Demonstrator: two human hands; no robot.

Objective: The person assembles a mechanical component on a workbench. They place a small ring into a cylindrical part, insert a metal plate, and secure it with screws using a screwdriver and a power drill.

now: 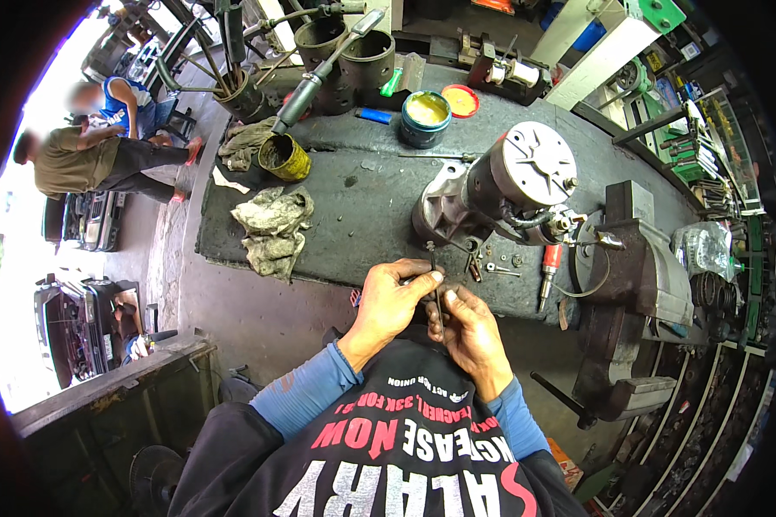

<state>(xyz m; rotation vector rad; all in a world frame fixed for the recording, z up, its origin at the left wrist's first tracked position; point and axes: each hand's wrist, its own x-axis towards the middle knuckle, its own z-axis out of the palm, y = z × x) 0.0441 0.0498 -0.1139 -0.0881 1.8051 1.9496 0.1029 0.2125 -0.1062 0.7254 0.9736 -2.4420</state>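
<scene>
Just off the near edge of the bench, my left hand (386, 303) pinches a thin dark rod (438, 302) between thumb and fingers. My right hand (472, 339) is closed around the rod's lower part, fingers curled. The far tip of the rod comes close to a motor (500, 177) with a dark round body and silver end cap; whether they touch I cannot tell. To the right of the rod lie several small metal parts (491, 266), such as washers and bolts. Beyond them is a screwdriver (551, 267) with a red handle.
A large vise (642, 267) stands at the bench's right. A crumpled rag (272, 226) and a yellow can (286, 161) sit on the left. Farther back are a blue tub of yellow grease (425, 119) and its red lid (462, 101). Two people (82, 159) are off to the far left.
</scene>
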